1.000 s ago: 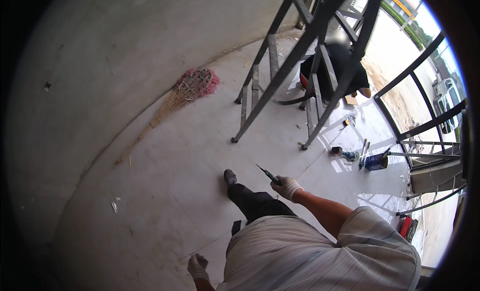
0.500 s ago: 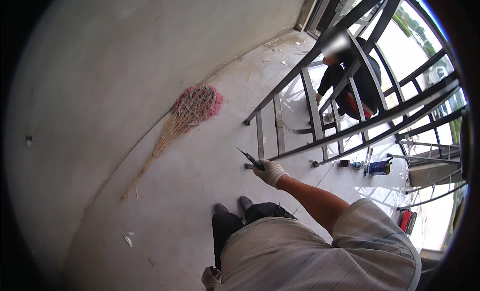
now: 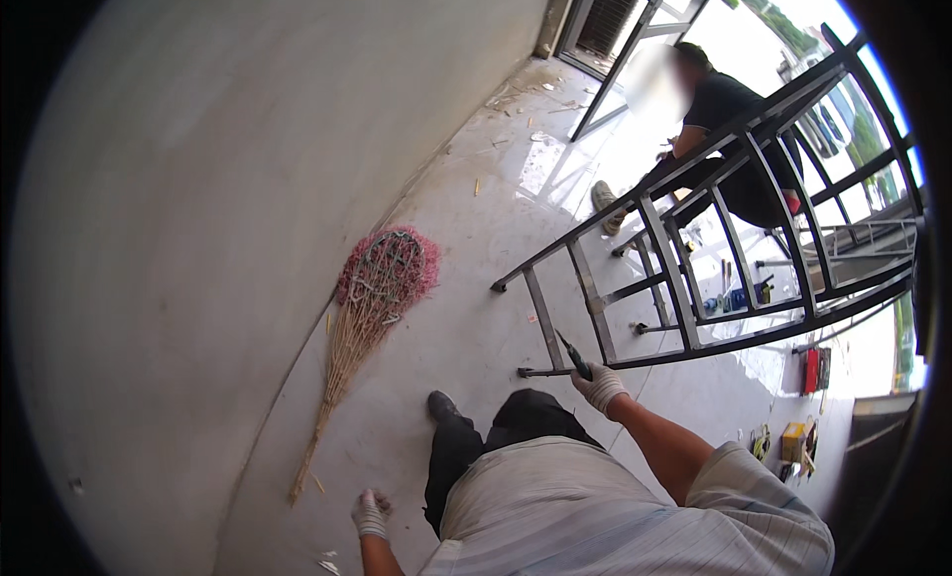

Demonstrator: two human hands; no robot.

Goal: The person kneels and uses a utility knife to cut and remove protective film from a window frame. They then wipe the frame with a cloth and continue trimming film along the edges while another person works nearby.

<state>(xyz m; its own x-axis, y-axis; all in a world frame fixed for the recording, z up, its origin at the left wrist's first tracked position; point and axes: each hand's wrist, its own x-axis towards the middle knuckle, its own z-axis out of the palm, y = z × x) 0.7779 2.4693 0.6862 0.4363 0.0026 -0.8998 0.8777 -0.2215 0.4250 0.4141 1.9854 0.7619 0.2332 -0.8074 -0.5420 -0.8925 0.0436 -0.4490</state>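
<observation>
My right hand (image 3: 597, 386), in a white glove, is closed around the dark green handle of a slim pointed tool (image 3: 577, 359). Its thin tip points up and to the left, in front of the lower end of a dark metal stepladder (image 3: 597, 300). The tool's exact kind is too small to make out. My left hand (image 3: 372, 515), gloved too, hangs low at my left side. Its bare fingertips show slightly apart, with nothing visible in them. A straw broom (image 3: 382, 284) with a pink, frayed head lies on the floor along the wall, ahead of that hand.
Beyond the stepladder a person (image 3: 729, 130) in dark clothes crouches by an open glass door (image 3: 635, 51). A blue can (image 3: 736, 298), a red box (image 3: 815, 371) and a yellow box (image 3: 793, 442) stand at right. Wood scraps (image 3: 535, 108) litter the far floor.
The view has shifted, with my right hand now lower and further right, still holding the tool. My left hand has swung forward and away from my body. The crouching person has changed posture.
</observation>
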